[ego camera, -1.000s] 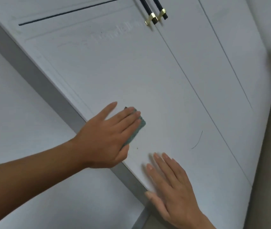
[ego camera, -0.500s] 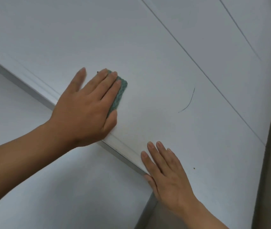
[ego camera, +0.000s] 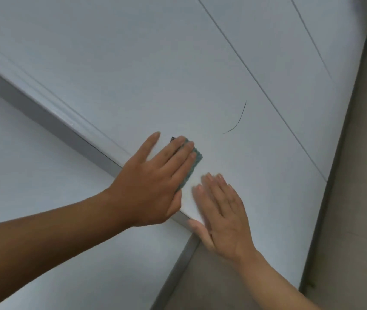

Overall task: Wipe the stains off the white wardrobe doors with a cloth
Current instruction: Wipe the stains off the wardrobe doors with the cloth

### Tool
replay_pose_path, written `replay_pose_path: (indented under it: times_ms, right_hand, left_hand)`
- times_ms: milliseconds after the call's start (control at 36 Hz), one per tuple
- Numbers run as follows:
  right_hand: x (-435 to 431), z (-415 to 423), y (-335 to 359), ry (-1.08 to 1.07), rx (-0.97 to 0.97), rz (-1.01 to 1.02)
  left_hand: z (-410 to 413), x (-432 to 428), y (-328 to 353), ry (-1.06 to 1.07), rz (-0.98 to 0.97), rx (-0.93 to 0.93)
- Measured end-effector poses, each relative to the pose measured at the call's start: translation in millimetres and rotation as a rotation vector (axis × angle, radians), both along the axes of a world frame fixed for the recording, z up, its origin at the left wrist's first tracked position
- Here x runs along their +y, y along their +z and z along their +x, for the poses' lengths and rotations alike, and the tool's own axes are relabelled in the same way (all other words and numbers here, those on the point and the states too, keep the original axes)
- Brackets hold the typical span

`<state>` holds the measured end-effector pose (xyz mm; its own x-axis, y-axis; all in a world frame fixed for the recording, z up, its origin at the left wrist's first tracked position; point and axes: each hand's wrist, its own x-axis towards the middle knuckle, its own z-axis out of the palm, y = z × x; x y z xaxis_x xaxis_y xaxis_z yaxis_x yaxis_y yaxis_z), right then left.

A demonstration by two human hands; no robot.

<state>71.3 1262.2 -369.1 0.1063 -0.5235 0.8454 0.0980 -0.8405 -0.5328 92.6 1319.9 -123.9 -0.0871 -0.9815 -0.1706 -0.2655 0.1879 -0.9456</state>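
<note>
1. The left hand point(ego camera: 153, 182) lies flat on the white door point(ego camera: 155, 74). Its fingers point(ego camera: 178, 151) are straight and close together, thumb spread wide, pressing the cloth point(ego camera: 192, 165) against the panel.
2. The green cloth shows past the fingertips, near the door's lower left edge.
3. The right hand point(ego camera: 225, 215) rests flat on the door just beside the cloth, fingers straight and together.
4. A thin dark curved mark point(ego camera: 237, 120) sits up and right of the cloth, apart from it.
</note>
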Motion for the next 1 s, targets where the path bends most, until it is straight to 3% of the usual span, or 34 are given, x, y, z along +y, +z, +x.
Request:
replay_pose_path:
  times_ms: [194, 528, 722, 889, 1000]
  right_hand:
    - [-4.4, -23.8, -88.6, 0.044, 0.126, 0.197]
    - [8.4, -7.3, -100.9, -0.007, 0.153, 0.076]
    - [10.8, -9.4, -98.1, 0.002, 0.158, 0.101]
    - [10.2, -12.7, -96.7, -0.044, 0.176, 0.090]
    - [12.0, -21.0, -102.1, -0.061, 0.159, 0.099]
  left_hand:
    - [-4.9, -8.3, -14.2, -0.008, -0.017, 0.010]
    - [0.1, -8.8, -59.3, -0.005, 0.016, -0.022]
    - [-1.6, -8.8, -43.5, -0.013, -0.125, -0.014]
    - [-1.7, -2.8, -96.2, 0.020, 0.048, 0.009]
    - [-6.2, -5.5, -92.6, 0.035, 0.062, 0.025]
